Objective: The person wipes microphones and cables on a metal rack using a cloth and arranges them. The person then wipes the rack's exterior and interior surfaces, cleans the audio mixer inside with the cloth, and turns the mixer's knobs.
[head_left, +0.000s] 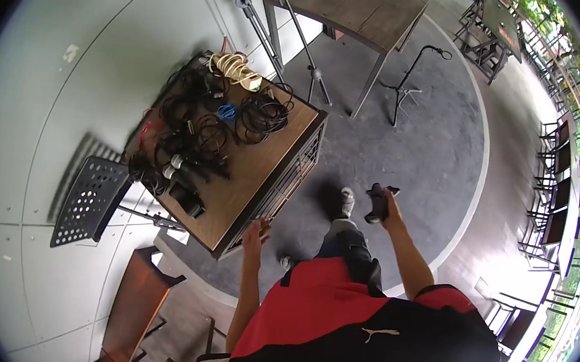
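My right hand (391,214) is closed around a dark object (376,203), held out over the grey floor; its exact kind is hard to make out. Beside the front edge of a wooden-topped table (242,204), my left hand (257,235) has its fingers partly curled and apart, with nothing seen in them. On that table lie coiled black cables (263,114), a cream cable coil (232,68), a small blue coil (227,111) and microphones with silver heads (176,162).
A perforated black stand (89,200) and an orange-brown chair (134,309) are at the left. Behind the table are tripod stands (250,11) and a wooden table (355,9). A small stand (401,90) rests on the floor. Tables and chairs line the right side.
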{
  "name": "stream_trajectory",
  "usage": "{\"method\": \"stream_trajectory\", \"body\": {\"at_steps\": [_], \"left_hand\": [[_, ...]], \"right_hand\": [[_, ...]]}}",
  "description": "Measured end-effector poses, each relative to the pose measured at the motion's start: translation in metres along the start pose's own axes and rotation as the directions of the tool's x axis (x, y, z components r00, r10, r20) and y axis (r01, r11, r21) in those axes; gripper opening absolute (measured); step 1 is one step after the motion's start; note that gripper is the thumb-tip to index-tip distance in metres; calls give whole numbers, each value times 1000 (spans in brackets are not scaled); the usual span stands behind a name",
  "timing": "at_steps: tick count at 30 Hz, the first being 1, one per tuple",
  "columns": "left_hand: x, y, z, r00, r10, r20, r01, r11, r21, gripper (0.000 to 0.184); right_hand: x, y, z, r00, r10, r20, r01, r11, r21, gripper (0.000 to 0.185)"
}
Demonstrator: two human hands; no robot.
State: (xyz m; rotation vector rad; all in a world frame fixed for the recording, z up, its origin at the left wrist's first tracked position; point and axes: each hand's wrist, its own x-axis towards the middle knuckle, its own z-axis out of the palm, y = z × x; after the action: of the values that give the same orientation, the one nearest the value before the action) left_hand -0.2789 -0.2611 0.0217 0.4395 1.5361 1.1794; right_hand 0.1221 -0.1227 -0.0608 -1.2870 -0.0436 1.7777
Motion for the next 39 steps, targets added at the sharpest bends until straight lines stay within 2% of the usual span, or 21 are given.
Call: {"method": "stream_trajectory", "body": {"at_steps": [3,4,5,7,8,10,11,13,14,16,18,20,23,26,27,29,32,34,36,38,39], "left_hand": [[19,7,29,998,-63,19,61,995,84,43],[22,14,41,997,-76,18,74,991,111,43],[26,17,51,995,-98,-12,99,987,129,44],[34,19,70,990,-119,-72,124,990,71,44],[38,26,84,982,-146,-116,152,987,49,45],[41,42,116,976,-169,-135,178,982,56,46],[48,45,129,968,-204,-148,212,976,43,48],[55,64,162,967,-211,-143,222,972,70,48],[60,71,174,970,-207,-127,219,971,93,49],[66,87,195,978,-178,-107,189,977,102,50],[71,94,205,980,-156,-121,164,984,63,50],[74,99,207,973,-179,-147,187,981,46,50],[87,103,198,967,-191,-168,196,980,15,48],[119,111,185,977,-174,-123,180,983,38,46],[131,112,182,979,-168,-112,174,984,38,46],[160,124,178,986,-156,-59,158,987,32,43],[200,152,176,994,-108,-14,109,984,140,41],[219,180,176,993,75,95,-95,969,227,41],[239,194,174,991,101,85,-119,964,238,42],[255,201,176,991,121,60,-132,960,247,42],[262,204,179,990,134,44,-141,957,255,41]], "right_hand": [[14,14,49,945,12,328,-63,987,147,31],[31,14,62,948,13,318,-62,987,147,42],[43,9,80,945,38,324,-94,983,158,42],[69,-9,116,1000,-9,-15,7,984,-175,59],[87,-24,129,997,38,-71,-61,928,-368,73],[100,-59,151,995,-17,94,56,900,-433,78],[161,-41,132,883,-362,299,469,720,-512,63],[192,-81,145,808,-425,407,561,347,-752,44],[204,-96,156,851,-389,352,498,389,-775,36],[171,-159,209,910,-248,333,404,343,-848,38],[189,-167,229,898,-240,368,432,334,-838,43],[182,-177,260,953,-80,292,301,358,-884,48],[199,-146,271,879,-273,390,471,375,-799,59],[195,-140,276,946,-185,265,322,493,-808,58],[192,-135,275,944,-249,216,324,577,-750,51],[180,-133,274,981,-113,157,180,831,-527,43],[190,-131,268,997,-22,68,53,867,-495,34],[203,-115,262,998,41,41,-20,902,-431,31],[230,-108,270,998,24,51,1,892,-452,38],[247,-106,303,1000,-18,23,27,886,-464,29],[257,-105,323,997,-19,76,53,876,-480,32]]}}
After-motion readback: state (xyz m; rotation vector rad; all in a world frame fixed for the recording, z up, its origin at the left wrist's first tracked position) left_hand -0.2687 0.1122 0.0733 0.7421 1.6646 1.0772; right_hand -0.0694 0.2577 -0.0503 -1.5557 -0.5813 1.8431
